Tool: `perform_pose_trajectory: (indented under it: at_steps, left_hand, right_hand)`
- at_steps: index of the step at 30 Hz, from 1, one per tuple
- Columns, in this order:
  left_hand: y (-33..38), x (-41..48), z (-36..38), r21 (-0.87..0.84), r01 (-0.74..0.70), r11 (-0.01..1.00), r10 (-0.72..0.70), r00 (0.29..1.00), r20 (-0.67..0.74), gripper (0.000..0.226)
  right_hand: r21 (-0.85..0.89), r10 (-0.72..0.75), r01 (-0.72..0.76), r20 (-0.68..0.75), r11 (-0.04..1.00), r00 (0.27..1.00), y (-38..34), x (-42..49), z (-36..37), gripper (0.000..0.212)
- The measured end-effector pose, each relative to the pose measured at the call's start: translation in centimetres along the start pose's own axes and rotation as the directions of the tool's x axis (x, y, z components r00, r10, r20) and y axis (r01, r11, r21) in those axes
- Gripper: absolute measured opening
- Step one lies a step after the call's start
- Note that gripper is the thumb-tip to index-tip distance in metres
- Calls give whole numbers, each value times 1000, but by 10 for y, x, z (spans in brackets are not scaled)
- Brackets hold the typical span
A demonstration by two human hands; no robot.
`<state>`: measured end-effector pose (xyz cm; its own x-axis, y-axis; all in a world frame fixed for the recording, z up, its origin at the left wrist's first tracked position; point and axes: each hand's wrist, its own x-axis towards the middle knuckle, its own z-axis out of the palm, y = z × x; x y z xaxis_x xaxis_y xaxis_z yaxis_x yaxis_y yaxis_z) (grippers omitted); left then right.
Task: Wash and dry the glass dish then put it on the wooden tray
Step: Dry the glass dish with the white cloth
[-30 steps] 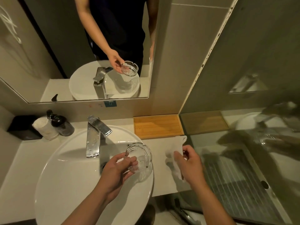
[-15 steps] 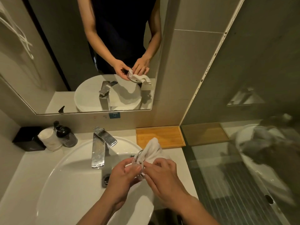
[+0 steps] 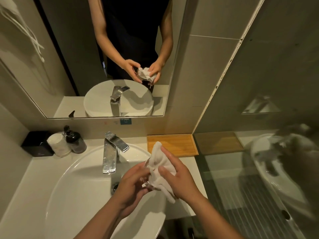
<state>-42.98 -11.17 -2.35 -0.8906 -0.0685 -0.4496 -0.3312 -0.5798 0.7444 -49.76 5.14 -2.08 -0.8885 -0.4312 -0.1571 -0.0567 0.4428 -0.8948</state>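
Note:
My left hand holds the clear glass dish above the right side of the white basin. Only the dish's lower rim and a bit of its left edge show; a white cloth covers the rest. My right hand grips that cloth and presses it into the dish. The wooden tray lies on the counter against the back wall, just behind my hands, with nothing on it.
A chrome tap stands at the back of the basin. At the far left sit a dark pump bottle, a white roll and a black box. A glass shower partition borders the counter on the right. A mirror hangs above.
My right hand lifted the cloth from the counter, brought it to the dish and now wraps it deeper into the dish. My left hand kept hold of the dish.

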Motion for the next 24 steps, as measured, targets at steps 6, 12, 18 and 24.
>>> perform_pose_trajectory:
  at_steps: [6,12,18,24]
  left_hand:
    - [1,7,12,233,-24,972,40,997,-66,24]
    - [-9,7,20,316,-106,943,186,954,-235,17]
    - [4,4,11,148,-12,989,19,999,-44,33]
    - [-1,8,20,189,-99,977,117,989,-85,38]
  right_hand:
    - [-28,-32,31,-43,999,999,-6,5,4,54]
    - [99,76,-51,-264,994,962,-17,1,31,47]
    - [236,140,-66,-315,970,939,-14,1,29,46]
    - [226,135,-49,-386,973,912,-21,0,27,42]
